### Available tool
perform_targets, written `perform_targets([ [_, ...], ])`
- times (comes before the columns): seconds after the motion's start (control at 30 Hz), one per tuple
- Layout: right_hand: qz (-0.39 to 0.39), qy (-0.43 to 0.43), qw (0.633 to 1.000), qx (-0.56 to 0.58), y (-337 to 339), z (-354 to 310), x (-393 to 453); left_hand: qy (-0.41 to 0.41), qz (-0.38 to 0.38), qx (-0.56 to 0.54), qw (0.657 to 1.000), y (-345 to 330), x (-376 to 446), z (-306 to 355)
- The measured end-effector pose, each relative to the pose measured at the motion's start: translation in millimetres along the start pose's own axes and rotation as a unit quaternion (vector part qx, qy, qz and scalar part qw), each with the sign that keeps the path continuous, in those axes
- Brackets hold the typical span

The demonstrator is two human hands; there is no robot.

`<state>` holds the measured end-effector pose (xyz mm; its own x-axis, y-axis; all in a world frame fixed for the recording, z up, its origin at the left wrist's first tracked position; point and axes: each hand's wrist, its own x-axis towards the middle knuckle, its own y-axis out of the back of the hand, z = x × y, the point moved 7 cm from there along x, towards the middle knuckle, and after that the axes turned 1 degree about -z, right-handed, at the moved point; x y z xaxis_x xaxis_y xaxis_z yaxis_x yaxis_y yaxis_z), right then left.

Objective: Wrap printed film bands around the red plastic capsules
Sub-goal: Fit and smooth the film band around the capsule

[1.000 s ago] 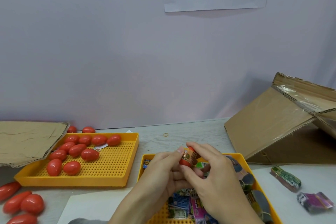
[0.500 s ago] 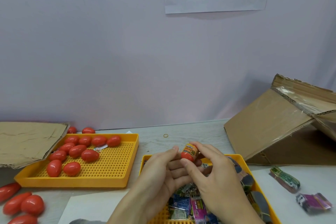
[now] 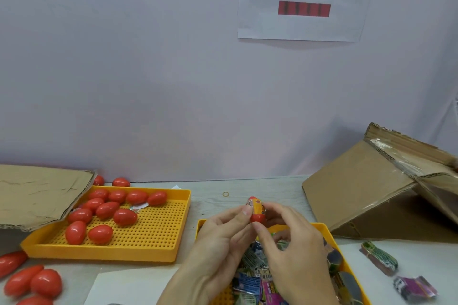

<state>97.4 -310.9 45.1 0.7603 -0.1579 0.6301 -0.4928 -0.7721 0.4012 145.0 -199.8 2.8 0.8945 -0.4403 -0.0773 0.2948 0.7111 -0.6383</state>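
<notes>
Capsule (image 3: pixel 256 209), red, banded with printed film (image 3: pixel 257 207); pinched upright, long axis near vertical, by left hand (image 3: pixel 223 238) and right hand (image 3: pixel 295 242), just above near yellow tray (image 3: pixel 324 230). Grey tabletop (image 3: pixel 210 198); pale wall (image 3: pixel 148 82) behind tray.

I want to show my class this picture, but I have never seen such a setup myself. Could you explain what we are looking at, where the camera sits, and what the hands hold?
The camera sits on a person's head, looking down at a table. No machine here: the left hand and right hand together hold one red capsule with a printed band round its middle. The yellow tray on the left holds bare red capsules. Under the hands, another yellow tray holds printed film bands.
</notes>
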Motion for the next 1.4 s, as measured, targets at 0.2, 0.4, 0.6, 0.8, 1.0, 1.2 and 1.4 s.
perform_targets([
  [0.2,-0.018,-0.02,1.0,-0.004,-1,-1,0,-0.007,0.013,0.001,1.0,1,1,1],
  [0.4,-0.08,-0.03,0.99,-0.108,-9,5,0,-0.032,0.065,0.117,0.99,5,3,2],
  [0.6,-0.043,-0.292,0.953,0.069,7,31,8,-0.11,0.159,0.209,0.959,16,3,20],
  [0.8,0.254,-0.318,0.81,0.422,120,50,109,-0.108,0.164,0.217,0.956,19,4,23],
  [1.0,0.188,-0.38,0.824,0.375,122,67,111,-0.104,0.193,0.217,0.951,28,5,27],
  [1.2,-0.038,-0.33,0.924,0.188,-9,28,21,-0.156,0.211,0.321,0.91,28,-8,49],
  [1.4,-0.175,-0.123,0.977,0.021,-36,-14,7,-0.253,0.293,0.514,0.765,62,-40,114],
])
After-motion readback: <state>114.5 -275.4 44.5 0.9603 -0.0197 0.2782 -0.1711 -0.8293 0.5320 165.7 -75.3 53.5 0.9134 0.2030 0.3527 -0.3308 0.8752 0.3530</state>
